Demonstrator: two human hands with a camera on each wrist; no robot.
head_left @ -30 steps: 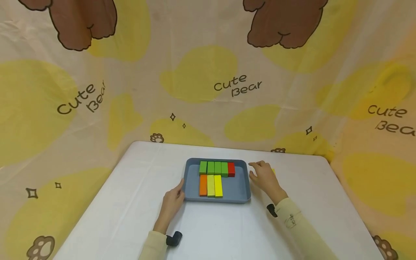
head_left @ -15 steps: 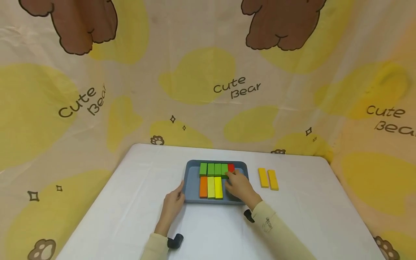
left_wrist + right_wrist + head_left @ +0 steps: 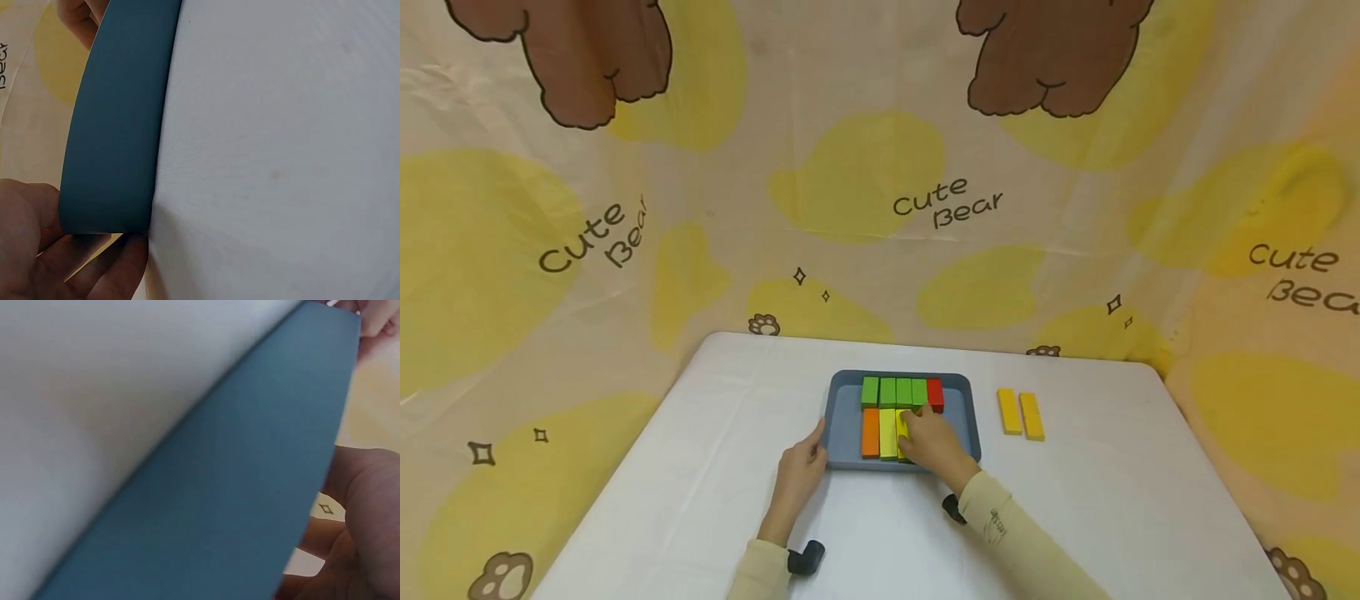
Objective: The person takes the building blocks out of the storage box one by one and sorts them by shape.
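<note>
Only the head view shows the right hand (image 3: 928,442) apparently pinching the yellow block (image 3: 904,427); wrist views show tray (image 3: 112,137) wall.

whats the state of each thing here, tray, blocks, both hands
tray: flat on the table, holding eight blocks
green blocks: four in the back row
red block: ends that row
yellow block: under right hand's fingers
right hand: on the yellow block
left hand: touching tray's left rim
two yellow blocks: on table, outside tray
</note>
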